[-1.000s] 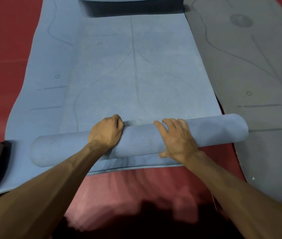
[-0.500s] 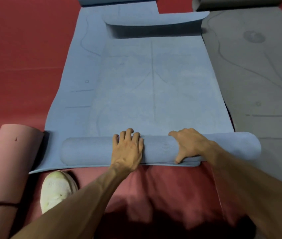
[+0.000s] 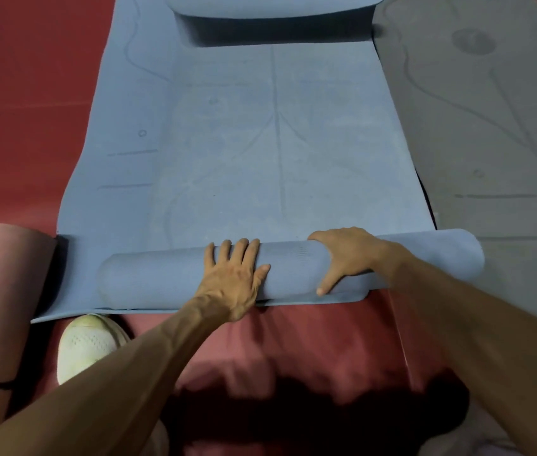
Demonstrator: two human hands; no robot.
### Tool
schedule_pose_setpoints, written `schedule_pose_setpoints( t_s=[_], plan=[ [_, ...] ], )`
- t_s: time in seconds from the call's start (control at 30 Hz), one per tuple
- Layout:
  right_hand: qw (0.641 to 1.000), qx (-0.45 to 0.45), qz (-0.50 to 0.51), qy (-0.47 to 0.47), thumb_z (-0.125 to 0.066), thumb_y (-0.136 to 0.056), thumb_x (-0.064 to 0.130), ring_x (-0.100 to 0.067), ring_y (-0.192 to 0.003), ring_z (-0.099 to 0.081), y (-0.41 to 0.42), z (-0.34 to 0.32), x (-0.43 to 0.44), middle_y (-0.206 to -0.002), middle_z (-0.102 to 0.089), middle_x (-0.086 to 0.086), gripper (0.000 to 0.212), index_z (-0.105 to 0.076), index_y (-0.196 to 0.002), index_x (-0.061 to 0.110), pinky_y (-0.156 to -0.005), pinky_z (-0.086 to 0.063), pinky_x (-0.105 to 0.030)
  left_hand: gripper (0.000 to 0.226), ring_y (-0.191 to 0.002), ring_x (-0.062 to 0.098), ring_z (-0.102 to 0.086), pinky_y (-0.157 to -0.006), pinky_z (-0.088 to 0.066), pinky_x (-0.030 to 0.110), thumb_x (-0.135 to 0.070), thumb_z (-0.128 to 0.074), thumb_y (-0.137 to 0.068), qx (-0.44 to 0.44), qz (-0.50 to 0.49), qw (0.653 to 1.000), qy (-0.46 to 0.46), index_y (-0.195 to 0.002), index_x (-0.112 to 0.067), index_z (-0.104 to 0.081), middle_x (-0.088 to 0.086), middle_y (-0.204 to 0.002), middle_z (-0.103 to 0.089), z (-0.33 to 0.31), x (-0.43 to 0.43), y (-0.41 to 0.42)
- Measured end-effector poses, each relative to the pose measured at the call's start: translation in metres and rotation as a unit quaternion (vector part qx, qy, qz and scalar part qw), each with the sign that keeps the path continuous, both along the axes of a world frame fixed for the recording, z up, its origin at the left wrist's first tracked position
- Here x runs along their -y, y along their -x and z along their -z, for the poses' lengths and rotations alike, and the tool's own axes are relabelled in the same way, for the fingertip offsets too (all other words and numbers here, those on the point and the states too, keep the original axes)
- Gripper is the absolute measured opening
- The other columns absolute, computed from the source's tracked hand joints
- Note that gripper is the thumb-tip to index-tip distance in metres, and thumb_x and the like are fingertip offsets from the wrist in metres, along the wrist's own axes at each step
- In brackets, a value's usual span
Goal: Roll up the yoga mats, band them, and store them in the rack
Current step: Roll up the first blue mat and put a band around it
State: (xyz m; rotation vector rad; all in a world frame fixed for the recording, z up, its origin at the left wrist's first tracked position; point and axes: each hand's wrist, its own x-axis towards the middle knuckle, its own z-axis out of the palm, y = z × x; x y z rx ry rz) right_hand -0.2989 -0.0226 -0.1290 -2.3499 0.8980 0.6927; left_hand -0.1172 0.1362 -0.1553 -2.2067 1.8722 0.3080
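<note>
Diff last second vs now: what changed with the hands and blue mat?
The left hand gave up its curled grip and now presses flat on the blue roll; the right hand went from flat to curled over it. A banded pink rolled mat and a white shoe came into view at left. The roll sits about where it was on the blue mat; the grey mat stays flat.

Pretty dim, flat indoor light, colours kinda muddy. Big dark shadow at bottom centre, and another under the curled-up far end of the blue mat point(image 3: 277, 159) at the top. Everything's a bit soft, and straight edges bow near the sides.
</note>
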Motion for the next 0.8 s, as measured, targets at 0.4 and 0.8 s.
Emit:
schedule_pose_setpoints(
  t_s=[0.4, 0.8],
  plan=[
    [0.944, 0.172, -0.005, 0.283, -0.037, -0.080, 0.068, -0.033, -0.129, -0.048, 0.029, 0.038, -0.040, -0.138, -0.050, -0.015, 0.086, -0.043, -0.142, 0.008, -0.110, -0.021, -0.053, 0.053, -0.134, 0.022, -0.027, -0.109, -0.024, 0.041, -0.047, -0.016, -0.101, -0.119, -0.026, 0.992, -0.027, -0.149, -0.024, -0.018, -0.002, -0.150, -0.022, -0.009, 0.047, -0.024],
    [0.925, 0.139, -0.015, 0.353, -0.088, -0.039, 0.047, -0.034, -0.125, -0.045, 0.012, 0.052, -0.026, -0.135, -0.048, -0.013, 0.120, -0.040, -0.143, 0.010, -0.105, -0.029, -0.067, 0.049, -0.127, 0.024, -0.036, -0.105, -0.028, 0.040, -0.047, -0.025, -0.101, -0.152, -0.056, 0.987, 0.001, -0.138, -0.015, -0.030, 0.005, -0.139, -0.035, 0.000, 0.087, -0.045]
  ],
)
